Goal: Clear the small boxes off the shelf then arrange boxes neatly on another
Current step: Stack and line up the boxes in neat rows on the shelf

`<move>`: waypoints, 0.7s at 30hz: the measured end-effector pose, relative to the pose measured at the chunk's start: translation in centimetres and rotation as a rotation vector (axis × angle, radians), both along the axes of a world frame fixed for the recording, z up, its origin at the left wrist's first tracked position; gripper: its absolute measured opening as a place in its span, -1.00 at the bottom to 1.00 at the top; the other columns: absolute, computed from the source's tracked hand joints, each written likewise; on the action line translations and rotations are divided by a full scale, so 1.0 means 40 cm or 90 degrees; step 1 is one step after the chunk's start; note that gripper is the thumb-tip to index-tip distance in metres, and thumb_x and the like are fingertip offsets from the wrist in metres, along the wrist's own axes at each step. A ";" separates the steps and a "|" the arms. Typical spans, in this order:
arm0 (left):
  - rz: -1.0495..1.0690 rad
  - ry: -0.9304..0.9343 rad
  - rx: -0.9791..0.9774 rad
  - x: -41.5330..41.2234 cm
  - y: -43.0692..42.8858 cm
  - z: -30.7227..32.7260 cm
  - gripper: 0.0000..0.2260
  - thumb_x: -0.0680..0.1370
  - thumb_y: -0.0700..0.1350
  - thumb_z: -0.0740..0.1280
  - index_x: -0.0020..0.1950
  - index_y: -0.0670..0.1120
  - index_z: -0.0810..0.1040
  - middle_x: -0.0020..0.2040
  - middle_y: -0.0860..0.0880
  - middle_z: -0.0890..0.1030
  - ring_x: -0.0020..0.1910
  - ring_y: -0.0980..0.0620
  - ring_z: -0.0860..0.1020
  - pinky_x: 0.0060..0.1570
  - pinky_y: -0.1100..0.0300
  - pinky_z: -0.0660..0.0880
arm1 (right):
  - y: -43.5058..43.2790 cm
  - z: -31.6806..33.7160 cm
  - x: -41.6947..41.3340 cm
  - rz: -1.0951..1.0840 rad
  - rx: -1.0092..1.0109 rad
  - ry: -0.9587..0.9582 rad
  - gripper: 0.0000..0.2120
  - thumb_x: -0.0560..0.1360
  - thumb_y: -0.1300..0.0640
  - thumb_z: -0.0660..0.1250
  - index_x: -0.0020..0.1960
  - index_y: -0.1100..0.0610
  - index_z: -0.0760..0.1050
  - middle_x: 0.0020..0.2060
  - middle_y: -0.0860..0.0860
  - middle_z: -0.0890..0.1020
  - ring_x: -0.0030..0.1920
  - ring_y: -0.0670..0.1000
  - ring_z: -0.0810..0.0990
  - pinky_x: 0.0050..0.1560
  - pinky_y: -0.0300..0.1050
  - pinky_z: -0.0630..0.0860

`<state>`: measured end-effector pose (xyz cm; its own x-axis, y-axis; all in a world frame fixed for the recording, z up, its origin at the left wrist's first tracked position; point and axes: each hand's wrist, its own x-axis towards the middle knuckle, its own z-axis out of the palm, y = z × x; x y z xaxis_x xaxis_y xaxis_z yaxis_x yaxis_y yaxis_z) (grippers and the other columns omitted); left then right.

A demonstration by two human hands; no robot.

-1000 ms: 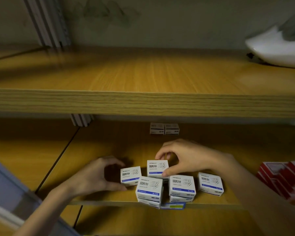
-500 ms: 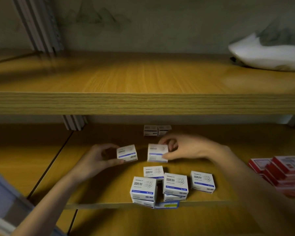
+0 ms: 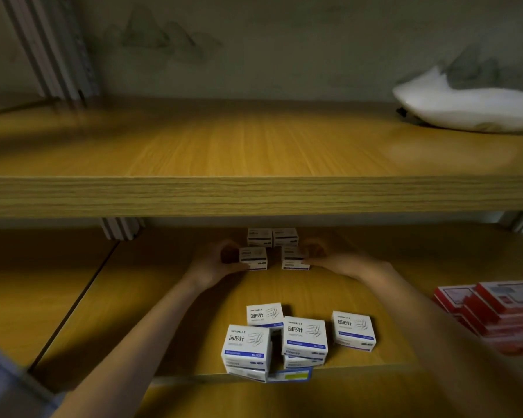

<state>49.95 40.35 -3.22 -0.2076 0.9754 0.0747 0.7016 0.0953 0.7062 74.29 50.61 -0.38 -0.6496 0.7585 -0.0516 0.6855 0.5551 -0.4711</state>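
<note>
**Two small boxes in hand at the back of the lower shelf**

The lower light-wood shelf board [image 3: 151, 312] carries every small white cardboard box with a blue band that is in view. Deep at its back, in shadow, a back pair of boxes [image 3: 259, 237] stands side by side and touching. Near the front edge sits a front cluster of boxes [image 3: 305, 336]. In it, two boxes each lie on top of another, one stands just behind them, and a single box [image 3: 353, 330] stands slightly apart on the right. A blue and yellow label strip [image 3: 290, 375] lies at the shelf lip below the cluster. At the right end of the board is a heap of flat red cartons [image 3: 501, 309].

The upper light-wood shelf board [image 3: 224, 146] holds only a white rounded object [image 3: 465, 104] at its far right.

The left hand [image 3: 215, 263] is curled round the left side of the left held box [image 3: 253, 258], gripping it just in front of the back pair. The right hand [image 3: 332, 257] pinches the right side of the right held box [image 3: 293, 259]. A narrow gap separates the two held boxes. The dim light does not show whether they rest on the board or are lifted off it.
</note>
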 end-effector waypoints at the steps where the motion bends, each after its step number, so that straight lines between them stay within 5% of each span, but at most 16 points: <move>1: 0.002 0.006 0.008 0.002 0.004 -0.001 -0.65 0.40 -0.06 0.45 0.14 -0.06 0.48 0.15 -0.06 0.55 0.08 0.05 0.48 -0.02 0.25 0.34 | 0.000 -0.001 -0.007 0.010 0.000 0.010 -0.65 0.46 0.02 0.31 0.24 -0.03 0.41 0.17 0.02 0.49 0.18 0.03 0.45 0.18 -0.05 0.43; 10: 0.010 -0.035 0.049 0.019 0.022 -0.008 -0.64 0.40 -0.10 0.45 0.17 -0.09 0.52 0.16 -0.08 0.57 0.13 0.02 0.50 0.08 0.25 0.36 | 0.011 -0.006 -0.045 0.068 0.097 0.061 -0.71 0.46 0.13 0.33 0.16 0.12 0.49 0.11 -0.06 0.41 -0.04 -0.17 0.41 -0.14 -0.51 0.34; 21: 0.023 -0.063 0.074 0.028 -0.006 0.022 -0.62 0.37 -0.10 0.47 0.16 -0.09 0.52 0.06 -0.03 0.60 0.04 0.07 0.54 0.08 0.20 0.45 | -0.014 0.033 -0.017 0.058 0.100 0.045 -0.73 0.47 0.03 0.31 0.16 0.05 0.49 0.04 -0.07 0.42 0.03 -0.10 0.43 0.01 -0.26 0.37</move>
